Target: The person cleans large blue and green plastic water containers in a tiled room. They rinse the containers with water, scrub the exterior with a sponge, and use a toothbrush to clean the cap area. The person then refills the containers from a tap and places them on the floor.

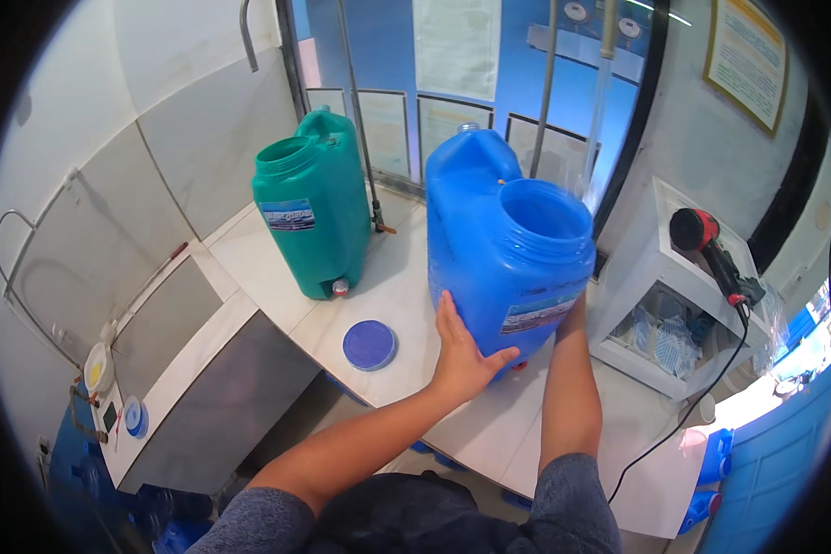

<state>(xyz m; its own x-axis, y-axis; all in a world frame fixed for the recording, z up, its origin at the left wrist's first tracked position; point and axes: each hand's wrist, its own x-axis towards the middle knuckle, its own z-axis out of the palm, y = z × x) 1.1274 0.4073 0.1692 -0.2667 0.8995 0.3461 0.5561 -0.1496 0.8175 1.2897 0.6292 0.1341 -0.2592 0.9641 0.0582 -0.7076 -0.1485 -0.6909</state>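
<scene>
A big blue water jug (471,231) stands before me on the white tiled counter, its wide mouth uncapped and a small capped spout at its back. My left hand (471,355) holds its near left side, fingers along the wall and thumb spread toward the label. At the jug's right side, my right hand is hidden behind it; only the right forearm (571,397) shows. Part of a red tap (519,367) peeks out below the jug. Left of my left hand lies a round dark blue lid (369,345). Farther left stands a green jug (314,208), also open at the top.
Metal pipes (360,120) hang behind the jugs before a glass panel. On the right, a red-and-black heat gun (711,245) rests atop a white box (632,355) holding plastic seals; its cord trails across the counter. A low ledge (240,314) at left carries small items.
</scene>
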